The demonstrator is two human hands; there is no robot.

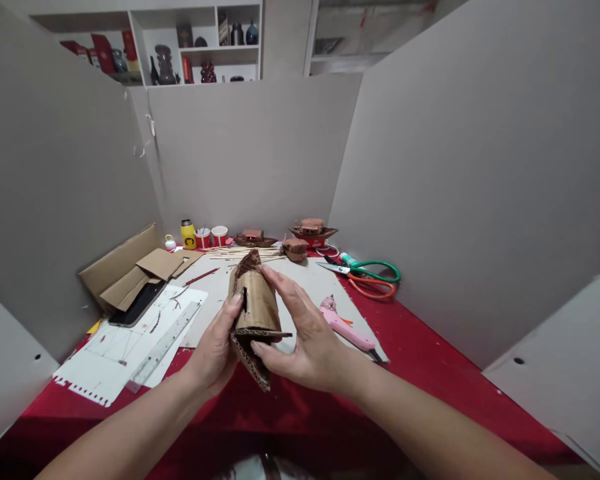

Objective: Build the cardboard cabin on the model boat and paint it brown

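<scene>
Between my two hands is a brown cardboard model point(260, 301), with a curved roof-like top, a dark slot in its side and corrugated edges. It is held up above the table's near part. My left hand point(215, 350) grips its left side, the thumb near the slot. On the right, my right hand point(307, 333) holds it with the fingers on the curved top and the thumb at the lower near edge. The fingers under the model are hidden. Beyond it, thin wooden sticks point(220, 253) lie on a pale board point(205, 327).
A pink glue gun point(347, 327) and green-and-orange-handled scissors point(367, 277) lie right. A ruler point(165, 343), drawn paper point(110, 350), a phone point(139, 305) and cardboard pieces point(130, 263) lie left. Small model boats point(314, 230), paper cups point(219, 235) and a yellow bottle point(188, 235) stand behind. Grey partitions point(250, 153) enclose the red table.
</scene>
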